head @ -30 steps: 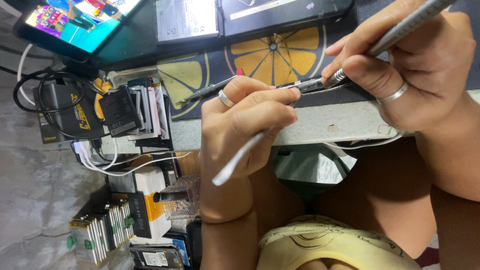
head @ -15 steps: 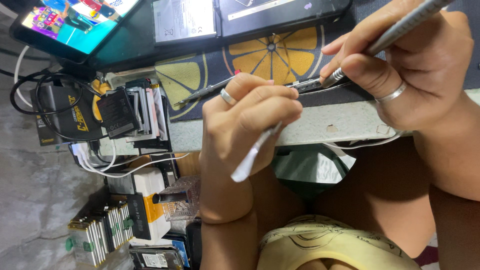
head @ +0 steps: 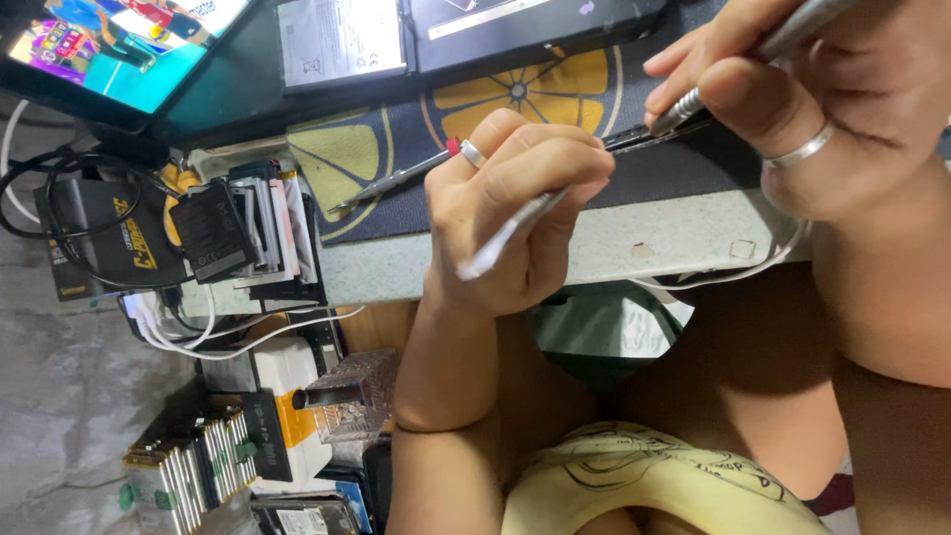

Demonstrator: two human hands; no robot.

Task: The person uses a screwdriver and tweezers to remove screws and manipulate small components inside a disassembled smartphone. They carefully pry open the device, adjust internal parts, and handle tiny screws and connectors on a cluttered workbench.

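A cluttered workbench (head: pixel 684 238) is carrying a citrus-print mat (head: pixel 396 139), with a rack (head: pixel 248 238) of phone batteries standing at its edge. The right hand (head: pixel 842 119) is pinching a metal tool (head: pixel 763 50), angled down-left onto a dark strip (head: pixel 654 136). The left hand (head: pixel 515 208) is curling tight around white tweezers (head: pixel 505 235), pointing down-left.

Under your hands the mat (head: pixel 396 149) is dark navy with yellow citrus-slice prints. Your left hand (head: pixel 515 213) pinches a white strip (head: pixel 505 236); a red-tipped screwdriver (head: pixel 396 180) lies beside it. Your right hand (head: pixel 842 109) holds a silver tool (head: pixel 733 69).
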